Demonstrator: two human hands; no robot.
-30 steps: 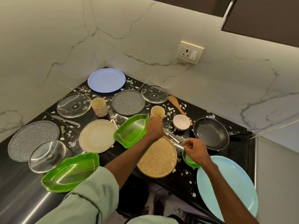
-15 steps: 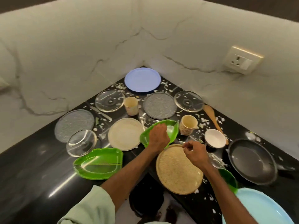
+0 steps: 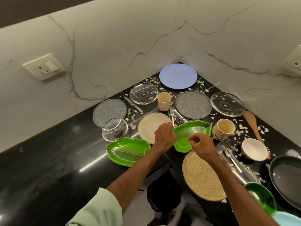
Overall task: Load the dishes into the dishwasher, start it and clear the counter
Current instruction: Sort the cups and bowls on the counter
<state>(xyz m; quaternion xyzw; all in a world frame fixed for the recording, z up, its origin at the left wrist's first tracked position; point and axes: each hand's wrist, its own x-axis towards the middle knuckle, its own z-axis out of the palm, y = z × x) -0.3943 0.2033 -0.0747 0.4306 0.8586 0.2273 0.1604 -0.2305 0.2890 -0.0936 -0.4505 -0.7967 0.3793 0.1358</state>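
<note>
A green leaf-shaped tray (image 3: pixel 192 132) lies on the black counter (image 3: pixel 48 160) among scattered white scraps. My left hand (image 3: pixel 164 136) is curled round the tray's left end, over the edge of a cream plate (image 3: pixel 149 126). My right hand (image 3: pixel 202 145) has its fingertips pinched at the tray's near rim, above a round woven mat (image 3: pixel 202 175). A second green leaf tray (image 3: pixel 128 150) lies to the left. Two patterned cups (image 3: pixel 163 101) (image 3: pixel 224 129), a fork (image 3: pixel 171 114) and a spoon (image 3: pixel 232 160) are close by.
Towards the corner lie a blue plate (image 3: pixel 178 76), two grey plates (image 3: pixel 193 105) (image 3: pixel 110 111) and three glass lids (image 3: pixel 143 93) (image 3: pixel 227 104) (image 3: pixel 114 129). At the right are a wooden spatula (image 3: pixel 252 123), white bowl (image 3: pixel 254 149), black pan (image 3: pixel 286 178) and small green bowl (image 3: pixel 260 196).
My view has swung left. My right hand moved from the small green bowl across the woven mat to the green tray's near rim. My left hand shifted along the tray to its left end.
</note>
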